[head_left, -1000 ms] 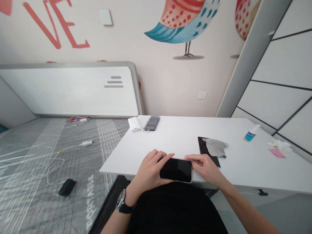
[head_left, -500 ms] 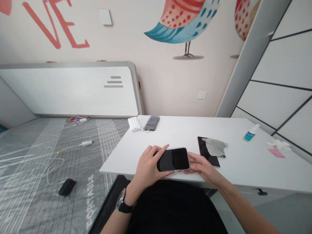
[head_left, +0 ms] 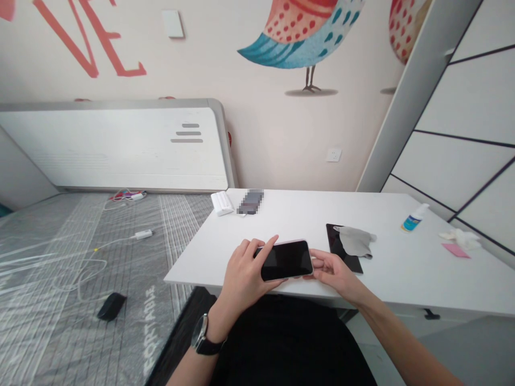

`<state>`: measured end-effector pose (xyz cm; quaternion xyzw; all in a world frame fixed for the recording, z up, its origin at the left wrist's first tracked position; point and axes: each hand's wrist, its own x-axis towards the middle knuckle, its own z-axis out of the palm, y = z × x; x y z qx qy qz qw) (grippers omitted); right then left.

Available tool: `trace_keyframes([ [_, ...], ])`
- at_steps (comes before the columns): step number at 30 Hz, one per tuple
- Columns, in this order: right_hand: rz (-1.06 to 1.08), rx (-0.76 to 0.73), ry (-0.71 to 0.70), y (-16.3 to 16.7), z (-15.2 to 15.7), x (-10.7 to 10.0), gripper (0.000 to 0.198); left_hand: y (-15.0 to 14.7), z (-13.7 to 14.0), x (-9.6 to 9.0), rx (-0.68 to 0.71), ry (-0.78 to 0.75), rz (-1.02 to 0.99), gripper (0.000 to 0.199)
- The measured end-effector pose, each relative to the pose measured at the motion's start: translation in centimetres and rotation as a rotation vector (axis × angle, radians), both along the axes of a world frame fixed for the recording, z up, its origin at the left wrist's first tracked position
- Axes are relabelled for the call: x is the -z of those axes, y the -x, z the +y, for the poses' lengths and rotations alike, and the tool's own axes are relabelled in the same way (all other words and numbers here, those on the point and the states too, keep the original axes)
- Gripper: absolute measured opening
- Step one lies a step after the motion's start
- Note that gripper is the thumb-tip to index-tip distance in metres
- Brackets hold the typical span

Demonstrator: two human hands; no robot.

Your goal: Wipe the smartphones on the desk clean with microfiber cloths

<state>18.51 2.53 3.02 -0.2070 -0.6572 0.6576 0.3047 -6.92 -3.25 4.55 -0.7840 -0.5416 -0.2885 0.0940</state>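
A smartphone [head_left: 287,260] with a dark screen and a pale edge is held sideways above the front edge of the white desk [head_left: 289,214]. Around its left end my left hand [head_left: 247,269] is closed, thumb along the near edge and fingers over the far side. My right hand [head_left: 330,272] grips the phone's right end, with some fingertips hidden beneath it. Just right of the phone lies a black tablet-like slab [head_left: 336,241], partly covered by a grey cloth [head_left: 354,242].
At the desk's back left are a white box-like device [head_left: 221,203] and a blurred dark object [head_left: 251,202]. A spray bottle [head_left: 414,218], a crumpled tissue [head_left: 462,239] and a pink slip [head_left: 456,250] lie right. Cables and a black mouse-shaped object [head_left: 111,306] rest on the grey bed [head_left: 132,273].
The phone has tilted slightly, its right end a little higher, while both hands keep hold of it. Other objects stay in place; the view has shifted slightly.
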Motion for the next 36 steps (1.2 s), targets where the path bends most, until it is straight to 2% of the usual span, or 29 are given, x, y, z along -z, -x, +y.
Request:
trace_keyframes([
  [12,-0.011,0.117,-0.065,0.4,-0.8,-1.3,0.042,-0.5,-0.5,-0.4,-0.026,-0.084,0.017,0.085],
  [22,0.009,0.157,-0.067,0.2,-1.5,-1.3,0.038,-0.7,-0.1,-0.7,-0.004,-0.032,-0.023,0.087],
  [28,0.06,0.265,-0.068,0.8,-1.7,-0.6,0.022,-1.3,-0.4,-0.9,0.144,0.186,-0.265,0.093],
  [33,0.083,0.179,-0.061,0.5,-1.9,-0.8,0.03,-0.9,-0.2,-0.7,0.208,0.299,-0.381,0.108],
  [36,0.063,0.166,-0.088,0.3,-2.1,-1.1,0.033,-0.6,-0.3,-0.2,0.225,0.332,-0.416,0.103],
])
